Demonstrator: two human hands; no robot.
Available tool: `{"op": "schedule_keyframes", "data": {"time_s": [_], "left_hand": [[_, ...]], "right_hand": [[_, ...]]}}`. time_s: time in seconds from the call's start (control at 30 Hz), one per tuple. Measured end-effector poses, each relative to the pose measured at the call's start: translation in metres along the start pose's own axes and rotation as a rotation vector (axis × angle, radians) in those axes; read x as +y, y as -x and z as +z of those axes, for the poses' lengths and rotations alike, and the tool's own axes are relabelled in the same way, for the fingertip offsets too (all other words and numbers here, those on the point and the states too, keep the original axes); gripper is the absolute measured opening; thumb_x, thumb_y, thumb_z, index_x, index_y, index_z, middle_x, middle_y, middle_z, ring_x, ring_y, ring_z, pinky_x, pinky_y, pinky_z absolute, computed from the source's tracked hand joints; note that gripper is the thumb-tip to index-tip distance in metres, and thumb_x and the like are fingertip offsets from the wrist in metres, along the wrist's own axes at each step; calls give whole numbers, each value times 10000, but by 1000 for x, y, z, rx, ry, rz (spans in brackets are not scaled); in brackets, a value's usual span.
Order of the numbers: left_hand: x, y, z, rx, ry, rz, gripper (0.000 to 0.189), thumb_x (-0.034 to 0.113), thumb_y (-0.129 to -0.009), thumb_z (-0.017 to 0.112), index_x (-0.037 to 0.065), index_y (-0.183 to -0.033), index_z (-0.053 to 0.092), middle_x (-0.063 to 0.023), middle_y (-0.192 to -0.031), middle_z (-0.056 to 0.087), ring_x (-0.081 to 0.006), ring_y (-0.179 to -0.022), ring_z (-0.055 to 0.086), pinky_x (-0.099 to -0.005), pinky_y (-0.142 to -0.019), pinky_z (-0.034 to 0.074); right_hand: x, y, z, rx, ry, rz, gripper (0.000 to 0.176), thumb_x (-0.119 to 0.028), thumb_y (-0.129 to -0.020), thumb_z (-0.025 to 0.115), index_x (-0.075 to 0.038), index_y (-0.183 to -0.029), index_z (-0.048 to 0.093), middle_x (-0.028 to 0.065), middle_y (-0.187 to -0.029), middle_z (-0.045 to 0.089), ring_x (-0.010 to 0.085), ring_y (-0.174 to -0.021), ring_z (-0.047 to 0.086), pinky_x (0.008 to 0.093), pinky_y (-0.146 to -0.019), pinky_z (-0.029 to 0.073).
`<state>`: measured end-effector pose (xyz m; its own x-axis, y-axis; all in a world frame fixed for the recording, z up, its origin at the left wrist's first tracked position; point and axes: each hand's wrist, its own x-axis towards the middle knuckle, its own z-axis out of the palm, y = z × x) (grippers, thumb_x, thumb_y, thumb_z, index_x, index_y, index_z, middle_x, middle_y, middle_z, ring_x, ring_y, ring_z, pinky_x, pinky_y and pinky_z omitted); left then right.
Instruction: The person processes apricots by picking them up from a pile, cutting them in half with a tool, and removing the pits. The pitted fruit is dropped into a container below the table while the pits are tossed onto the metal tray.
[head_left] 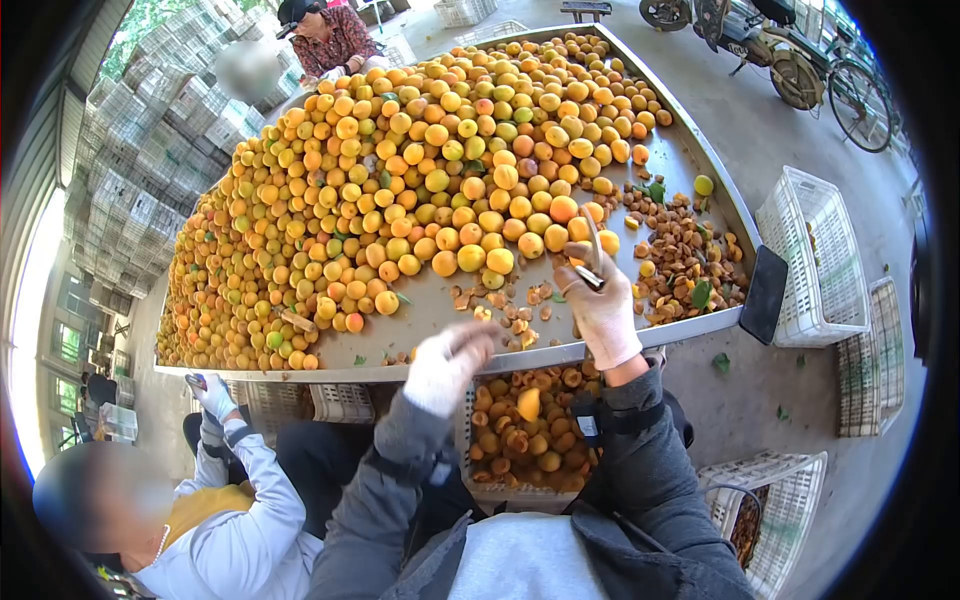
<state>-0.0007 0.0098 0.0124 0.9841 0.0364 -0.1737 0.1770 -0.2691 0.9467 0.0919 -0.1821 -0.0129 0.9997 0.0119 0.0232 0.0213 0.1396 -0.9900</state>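
My right hand [603,315], in a whitish glove, is closed around a small tool [590,275] with a metal part, over the table's front edge. My left hand [450,362], also gloved, is smeared by motion left of it; whether it holds anything cannot be made out. Below and between the hands, an orange apricot piece [528,404] shows above a crate [520,489] of halved apricots. A large heap of whole apricots [400,180] covers much of the metal table [450,350]. Pits [690,255] lie at its right, and small scraps [518,318] lie nearer my hands.
A co-worker [230,520] sits at the lower left, another person [335,40] at the far side. A dark phone-like slab [764,295] stands at the table's right corner. White crates [815,260] stand to the right, stacked crates [150,150] at the left, a scooter [750,40] behind.
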Motion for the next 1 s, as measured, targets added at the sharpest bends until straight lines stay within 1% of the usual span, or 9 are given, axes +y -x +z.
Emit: {"op": "schedule_keyframes", "data": {"time_s": [0.13, 0.17, 0.3, 0.5, 0.6, 0.7, 0.8, 0.93, 1.0], "left_hand": [[-7, -85, -9, 140, -495, 147, 306, 198, -871, 604, 6, -1105, 654, -161, -1017, 672, -269, -944, 656, -339, -835, 505], [-3, -104, -6, 166, -649, 195, 300, 211, -862, 608, 49, -1109, 664, -154, -1057, 665, -293, -990, 635, -360, -885, 490], [-34, -165, 15, 37, -1151, 71, 433, 245, -806, 670, 153, -1223, 597, -94, -1208, 574, -316, -1028, 615, -385, -929, 478], [-40, -173, 24, 68, -1318, -46, 537, 269, -765, 722, 83, -1240, 556, -134, -1171, 581, -297, -991, 631, -391, -836, 527], [-74, -164, -4, -65, -173, 30, 495, 116, -835, 648, 18, -1295, 492, -102, -1059, 622, -146, -826, 617, -264, -716, 531], [-55, -108, -2, -158, 690, 43, 548, 28, -845, 637, 73, -1357, 448, -132, -1189, 600, -212, -943, 650, -378, -811, 571], [-29, -64, 17, -167, 837, 116, 599, 9, -842, 653, 86, -1391, 428, -116, -1279, 558, -282, -1089, 613, -449, -966, 499], [-31, -38, 30, -74, 853, -4, 521, 58, -883, 636, 16, -1365, 442, -111, -1263, 566, -252, -1085, 605, -396, -945, 504], [-32, -33, 25, -5, 516, -132, 503, 119, -903, 638, -3, -1352, 447, -115, -1249, 567, -227, -1076, 599, -369, -928, 512]], "right_hand": [[-12, 3, -11, 65, -59, 67, 272, -32, -857, 643, 11, -1124, 612, 6, -845, 610, 55, -713, 547, 206, -640, 465], [-8, 4, -11, 82, -93, 23, 257, -58, -864, 648, -22, -1118, 634, -39, -750, 570, 23, -590, 472, 179, -528, 369], [-8, 3, -16, 64, -17, -15, 264, -23, -851, 635, 10, -1113, 617, 21, -838, 615, 62, -688, 557, 227, -594, 481], [-15, 4, -15, 37, -98, 35, 242, -36, -852, 643, 10, -1089, 620, 17, -811, 617, 50, -673, 550, 217, -571, 459], [-10, 5, -17, -46, -178, 173, 231, -71, -866, 645, -3, -1087, 633, -26, -793, 600, 42, -663, 518, 189, -592, 426], [-5, 10, -12, -143, -65, 175, 221, -59, -851, 635, 8, -1061, 623, 30, -813, 637, 82, -716, 592, 224, -641, 482], [26, 18, 7, -197, -73, 160, 245, -71, -836, 635, 17, -1065, 621, 66, -861, 669, 120, -808, 623, 254, -729, 499], [31, 27, 14, -186, 182, 1, 276, -21, -792, 601, -7, -1066, 628, 178, -965, 675, 281, -891, 660, 327, -800, 512], [32, 30, 13, -190, 299, -82, 291, -8, -779, 591, -19, -1067, 630, 199, -989, 666, 328, -914, 656, 346, -812, 512]]}}
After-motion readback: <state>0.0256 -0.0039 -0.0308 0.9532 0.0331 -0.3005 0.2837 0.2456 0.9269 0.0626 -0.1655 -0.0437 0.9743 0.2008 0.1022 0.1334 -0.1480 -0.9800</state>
